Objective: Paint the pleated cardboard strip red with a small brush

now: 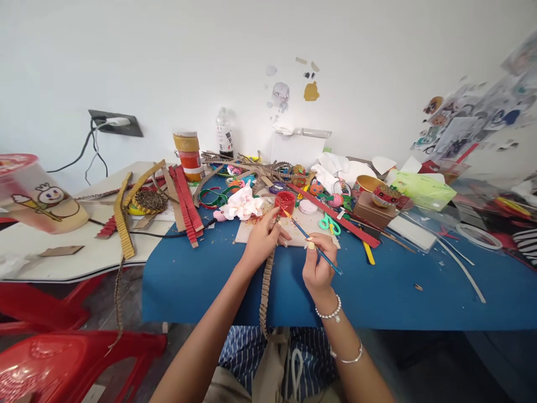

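My right hand [319,260] is closed round a thin blue-handled paintbrush [304,230], its orange-coloured tip at the front of a small open jar of red paint [285,201]. Close to the jar's left side, my left hand [263,239] has its fingers curled round a narrow strip of brown corrugated cardboard [265,288]. The strip runs down from under these fingers, over the table edge and towards my lap; its upper end is hidden by the hand. Under the jar lies a pale board [245,232] with reddish specks.
Green-handled scissors [329,224] and a long red strip [352,226] lie right of the jar. Crumpled tissue [243,202] sits left of it. Stacked paint jars [188,155] and a bottle [225,134] stand behind. Red corrugated strips [184,204] and a red stool [75,364] are leftward.
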The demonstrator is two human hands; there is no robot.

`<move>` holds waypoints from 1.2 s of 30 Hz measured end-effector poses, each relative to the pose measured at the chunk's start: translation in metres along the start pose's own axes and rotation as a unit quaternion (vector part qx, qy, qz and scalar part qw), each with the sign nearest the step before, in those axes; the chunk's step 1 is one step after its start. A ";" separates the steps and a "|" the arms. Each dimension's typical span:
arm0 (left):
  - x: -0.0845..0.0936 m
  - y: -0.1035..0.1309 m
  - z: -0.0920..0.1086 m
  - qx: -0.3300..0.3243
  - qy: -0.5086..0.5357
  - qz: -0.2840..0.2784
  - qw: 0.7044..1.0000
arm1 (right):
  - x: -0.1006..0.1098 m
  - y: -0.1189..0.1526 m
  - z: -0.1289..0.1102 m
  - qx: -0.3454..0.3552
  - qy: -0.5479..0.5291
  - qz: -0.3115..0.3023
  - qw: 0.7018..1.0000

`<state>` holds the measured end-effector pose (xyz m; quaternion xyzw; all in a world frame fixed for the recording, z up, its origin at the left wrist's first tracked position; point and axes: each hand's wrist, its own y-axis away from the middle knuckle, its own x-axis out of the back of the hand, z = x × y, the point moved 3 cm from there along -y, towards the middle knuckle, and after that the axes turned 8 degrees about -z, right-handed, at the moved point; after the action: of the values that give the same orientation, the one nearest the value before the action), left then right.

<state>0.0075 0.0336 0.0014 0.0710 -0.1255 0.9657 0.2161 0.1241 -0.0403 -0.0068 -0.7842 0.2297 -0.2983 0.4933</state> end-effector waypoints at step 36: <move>0.006 0.000 -0.005 -0.033 0.043 0.058 0.997 | 0.000 0.001 0.004 -0.022 0.050 0.029 0.998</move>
<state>0.0013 0.0375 -0.0024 0.0149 -0.1514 0.9742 0.1668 0.1264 -0.0384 -0.0088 -0.7720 0.2833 -0.3175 0.4722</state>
